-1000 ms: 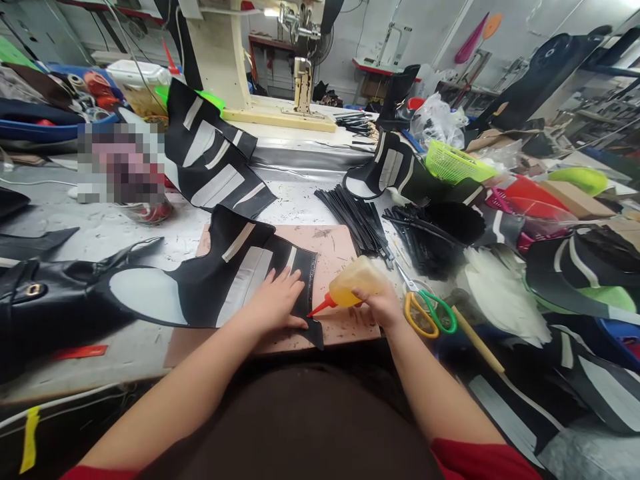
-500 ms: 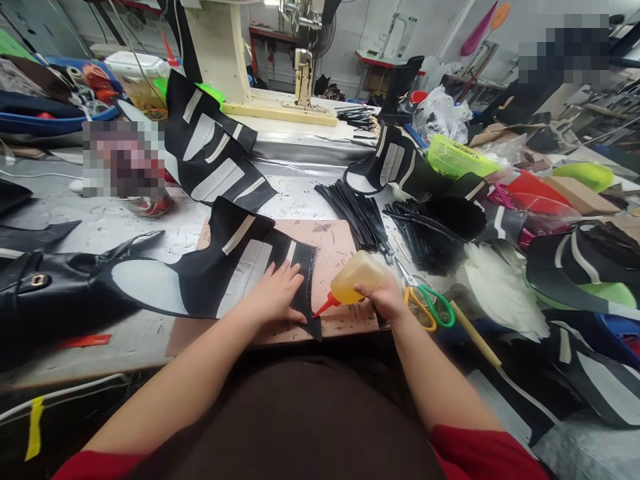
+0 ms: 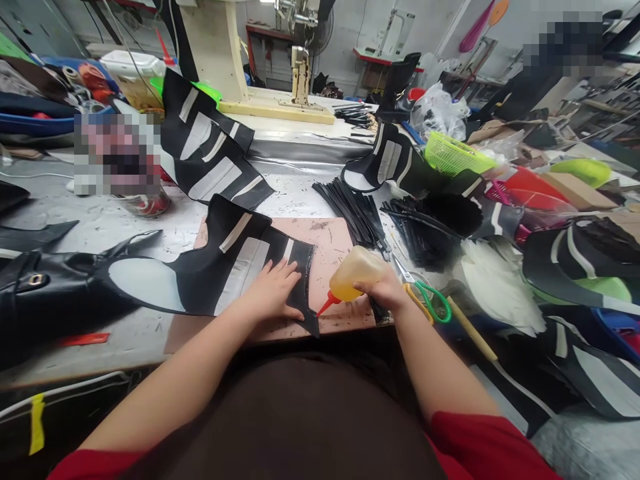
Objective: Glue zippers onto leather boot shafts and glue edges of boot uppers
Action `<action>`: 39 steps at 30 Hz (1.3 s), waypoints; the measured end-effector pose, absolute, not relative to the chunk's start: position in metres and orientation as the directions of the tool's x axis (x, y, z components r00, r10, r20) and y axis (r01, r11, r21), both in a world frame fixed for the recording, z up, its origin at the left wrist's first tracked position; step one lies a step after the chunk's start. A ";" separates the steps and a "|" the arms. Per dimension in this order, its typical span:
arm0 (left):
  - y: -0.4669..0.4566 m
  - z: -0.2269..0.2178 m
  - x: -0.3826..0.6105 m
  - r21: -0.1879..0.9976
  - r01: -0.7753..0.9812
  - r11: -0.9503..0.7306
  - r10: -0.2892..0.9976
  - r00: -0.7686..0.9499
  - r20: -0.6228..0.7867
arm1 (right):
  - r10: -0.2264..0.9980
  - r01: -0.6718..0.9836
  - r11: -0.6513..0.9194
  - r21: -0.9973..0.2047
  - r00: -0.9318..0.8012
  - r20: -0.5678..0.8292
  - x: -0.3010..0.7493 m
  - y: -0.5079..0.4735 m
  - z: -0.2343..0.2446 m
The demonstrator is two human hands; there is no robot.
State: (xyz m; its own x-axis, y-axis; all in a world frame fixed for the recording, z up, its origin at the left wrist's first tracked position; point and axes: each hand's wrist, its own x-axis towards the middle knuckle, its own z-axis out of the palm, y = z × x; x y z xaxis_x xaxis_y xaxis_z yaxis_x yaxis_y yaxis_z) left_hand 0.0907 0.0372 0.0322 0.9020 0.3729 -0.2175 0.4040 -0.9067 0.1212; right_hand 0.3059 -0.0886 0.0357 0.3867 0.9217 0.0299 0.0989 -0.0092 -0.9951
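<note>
My left hand (image 3: 273,292) lies flat, fingers spread, on a black boot-upper piece with white strips (image 3: 235,260), pressing it onto a pinkish work board (image 3: 333,250). My right hand (image 3: 385,291) grips a yellow squeeze bottle with a red nozzle (image 3: 353,273). The nozzle tip points down-left and sits beside the glossy right edge of the black piece, just right of my left fingertips.
Green-and-yellow-handled scissors (image 3: 425,300) lie right of my right hand, beside a wooden stick (image 3: 473,330). Bundles of black strips (image 3: 353,210) lie behind the board. More black-and-white pieces (image 3: 207,157), a sewing machine (image 3: 250,60), a green basket (image 3: 453,157) and a dark boot (image 3: 50,293) crowd the table.
The bottle's nozzle has shifted slightly along the black piece's edge toward me. My left hand stays pressed on the piece. The view has drifted a little.
</note>
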 end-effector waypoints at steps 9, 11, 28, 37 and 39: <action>0.016 0.023 0.056 -0.053 0.653 -0.756 0.639 0.753 0.157 | 0.749 -0.358 0.282 -0.890 0.661 -0.028 0.321 -0.132 0.017; 0.025 0.026 0.053 -0.023 0.587 -0.809 0.586 0.810 0.018 | 0.722 -0.419 0.362 -0.833 0.691 -0.034 0.320 -0.136 0.020; 0.039 0.071 0.075 -0.200 0.522 -0.829 0.550 0.827 -0.119 | 0.796 -0.556 0.414 -0.721 0.605 -0.009 0.311 -0.144 0.025; 0.050 0.060 0.065 -0.063 0.458 -0.887 0.454 0.837 -0.306 | 0.821 -0.509 0.284 -0.812 0.567 -0.069 0.301 -0.099 0.020; 0.052 0.056 0.067 -0.061 0.461 -0.885 0.457 0.836 -0.304 | 0.804 -0.415 0.245 -0.876 0.592 -0.055 0.295 -0.076 0.022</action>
